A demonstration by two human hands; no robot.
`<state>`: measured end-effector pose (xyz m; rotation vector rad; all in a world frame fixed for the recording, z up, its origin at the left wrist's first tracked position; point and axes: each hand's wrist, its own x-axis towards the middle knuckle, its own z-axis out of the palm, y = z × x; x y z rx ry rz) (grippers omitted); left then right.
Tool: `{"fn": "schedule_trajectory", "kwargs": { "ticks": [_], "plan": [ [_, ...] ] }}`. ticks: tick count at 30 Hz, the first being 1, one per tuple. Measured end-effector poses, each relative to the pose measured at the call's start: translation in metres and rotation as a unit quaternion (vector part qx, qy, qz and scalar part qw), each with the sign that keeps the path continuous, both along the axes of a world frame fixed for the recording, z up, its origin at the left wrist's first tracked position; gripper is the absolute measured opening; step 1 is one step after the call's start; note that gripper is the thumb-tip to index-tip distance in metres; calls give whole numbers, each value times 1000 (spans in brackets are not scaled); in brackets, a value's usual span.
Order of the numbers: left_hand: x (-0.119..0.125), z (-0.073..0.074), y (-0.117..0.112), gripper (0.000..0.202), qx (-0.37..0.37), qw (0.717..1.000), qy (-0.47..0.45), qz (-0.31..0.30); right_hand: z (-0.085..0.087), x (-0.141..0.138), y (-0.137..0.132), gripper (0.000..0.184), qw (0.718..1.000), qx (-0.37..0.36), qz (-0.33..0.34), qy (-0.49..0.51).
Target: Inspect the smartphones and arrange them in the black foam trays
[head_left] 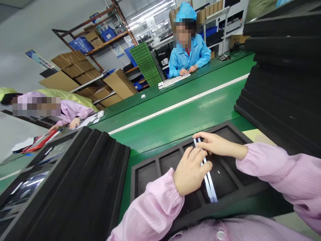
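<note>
Two thin flat panels (210,188) with pale bluish-white edges stand on edge, side by side, in a black foam tray (146,163) with several shallow compartments. My left hand (192,170) is closed over the middle of the panels, fingers bent around their upper edges. At their far end my right hand (213,144) pinches them, its fingertips on the edges. The panels' broad faces are turned out of sight, so their exact kind cannot be told. A small white speck (218,172) lies on the tray floor to their right.
Stacked black foam trays rise at the left (75,180) and at the right (281,83). Beyond my tray runs a green conveyor belt (175,124). A person in blue (189,57) sits across it; another in pink (72,110) works at far left. Yellow dotted paper (259,136) lies right.
</note>
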<state>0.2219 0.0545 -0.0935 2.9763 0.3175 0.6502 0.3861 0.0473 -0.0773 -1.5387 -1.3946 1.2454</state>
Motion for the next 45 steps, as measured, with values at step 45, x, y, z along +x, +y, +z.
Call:
{"fn": "schedule_trajectory", "kwargs": {
  "ticks": [45],
  "plan": [
    [-4, -24, 32, 52, -662, 718, -193, 97, -34, 12, -1, 38, 986, 6, 93, 136]
  ]
}}
